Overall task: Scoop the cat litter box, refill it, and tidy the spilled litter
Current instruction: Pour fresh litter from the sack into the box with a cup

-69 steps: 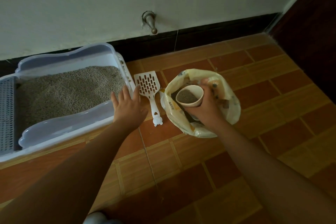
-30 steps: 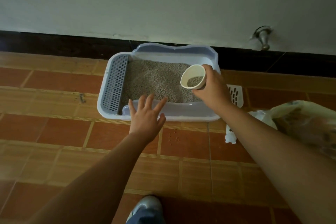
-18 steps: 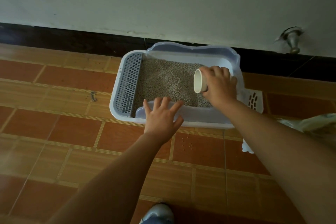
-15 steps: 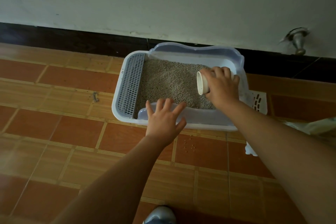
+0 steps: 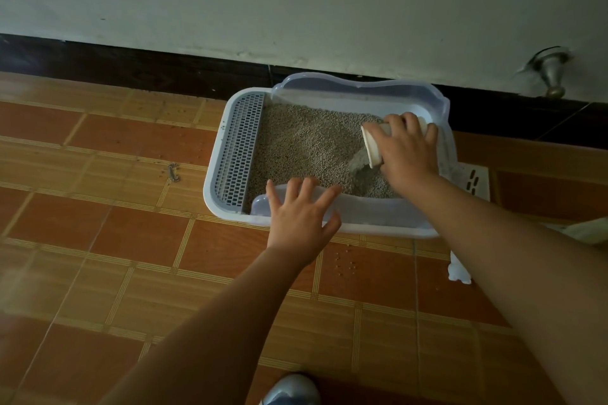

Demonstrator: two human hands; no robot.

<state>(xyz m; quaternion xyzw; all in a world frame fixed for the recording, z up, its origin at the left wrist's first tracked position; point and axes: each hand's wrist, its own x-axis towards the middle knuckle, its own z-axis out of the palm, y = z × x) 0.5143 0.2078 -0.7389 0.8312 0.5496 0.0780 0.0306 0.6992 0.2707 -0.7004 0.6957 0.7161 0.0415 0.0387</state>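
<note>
A pale blue litter box [image 5: 365,89] full of grey litter [image 5: 306,145] stands on the tiled floor against the wall. My right hand [image 5: 408,154] grips a cream cup [image 5: 371,145] tipped on its side over the box's right part, and litter [image 5: 358,163] streams out of it. My left hand [image 5: 301,217] rests with fingers spread on the box's near rim. A white slotted scoop [image 5: 475,179] lies on the floor to the right of the box, mostly hidden by my right arm. Spilled litter grains [image 5: 347,260] dot the tile in front of the box.
The litter bag [image 5: 589,230] shows as a pale edge at the far right. A metal door stop [image 5: 552,76] sticks out of the wall at upper right. A small dark bit of debris [image 5: 173,172] lies on the tiles left of the box. My shoe [image 5: 291,390] is at the bottom.
My right hand carried the cup of litter from the bag over to the box and tipped it; litter now pours out. My left hand moved onto the box's near rim.
</note>
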